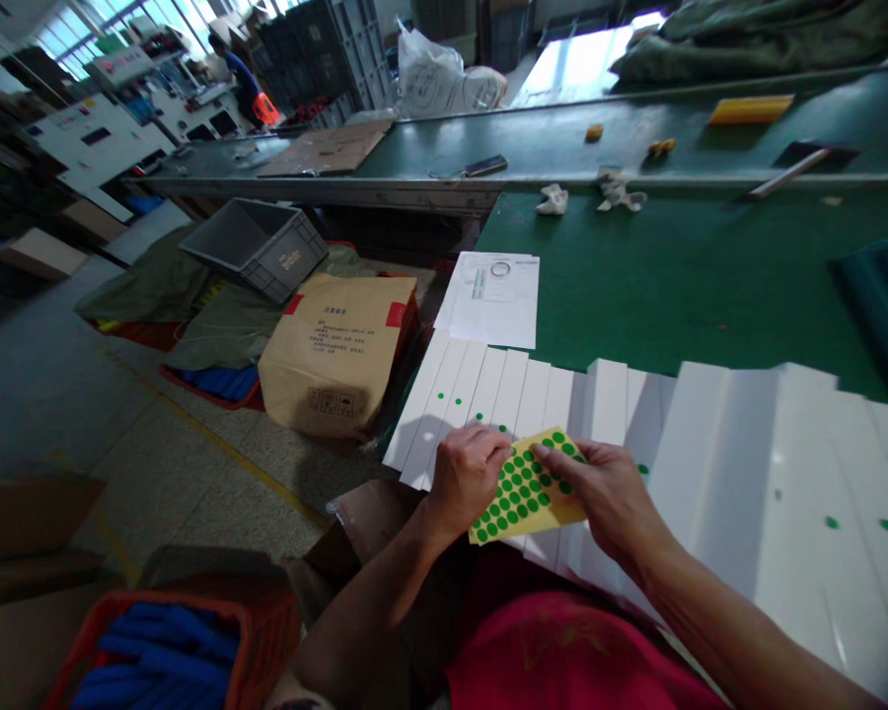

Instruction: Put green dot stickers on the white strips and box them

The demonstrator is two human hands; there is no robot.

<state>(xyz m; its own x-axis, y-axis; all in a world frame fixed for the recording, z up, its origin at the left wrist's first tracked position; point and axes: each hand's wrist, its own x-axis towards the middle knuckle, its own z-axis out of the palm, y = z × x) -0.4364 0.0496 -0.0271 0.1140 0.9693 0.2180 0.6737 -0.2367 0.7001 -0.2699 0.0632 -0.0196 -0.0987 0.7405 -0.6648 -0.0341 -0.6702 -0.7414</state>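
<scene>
Left hand (470, 468) curled at left edge of sticker sheet (527, 487); from my end, can't tell whether fingertips pinch anything. Just beyond, smooth white strips (482, 379), long, flat, side by side, some bearing green dots. Sheet sits between both hands: thin yellow backing, rows of round green stickers. Step, I judge: peeling one loose; next move calls for light pinch, sheet steady. Right hand (620, 501) holds sheet, thumb on top. Farther right, angular glossy white panels (729, 444), green surface (673, 286) beyond.
</scene>
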